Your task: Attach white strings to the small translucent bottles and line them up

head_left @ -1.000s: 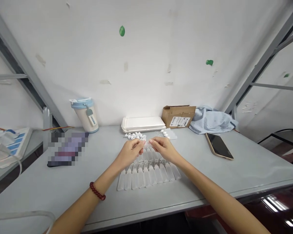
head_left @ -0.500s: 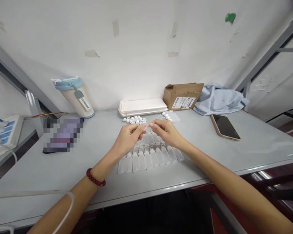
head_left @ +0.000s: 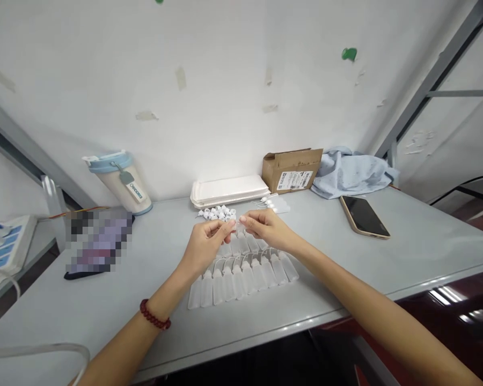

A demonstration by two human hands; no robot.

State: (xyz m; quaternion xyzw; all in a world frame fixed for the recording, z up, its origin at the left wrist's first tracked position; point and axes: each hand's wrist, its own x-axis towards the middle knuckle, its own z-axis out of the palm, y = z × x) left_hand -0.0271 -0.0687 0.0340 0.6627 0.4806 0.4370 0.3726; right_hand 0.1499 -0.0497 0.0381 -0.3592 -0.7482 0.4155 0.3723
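Note:
Above the table, my left hand (head_left: pixel 205 244) and my right hand (head_left: pixel 268 228) meet fingertip to fingertip. Both are closed in a pinch around a small translucent piece (head_left: pixel 238 225), mostly hidden by the fingers, so its exact kind cannot be made out. Beneath them lies a front row of small translucent plastic bottles (head_left: pixel 241 281) with thin looped strands at their necks. Partly covered by my hands is a second row of similar bottles (head_left: pixel 247 244). Just beyond my left hand sits a pile of small white caps (head_left: pixel 218 213).
A stack of flat white packs (head_left: pixel 229 190) and a cardboard box (head_left: pixel 293 170) stand against the wall. White stringed pieces (head_left: pixel 271 202) lie before them. Right are a light-blue cloth (head_left: pixel 348 174) and phone (head_left: pixel 364 217); left, a tumbler (head_left: pixel 118 182) and blurred purple item (head_left: pixel 99 241).
The view has tilted upward and shifted slightly, so the table things appear lower. My hands keep the same pinch over the bottles, with little visible change.

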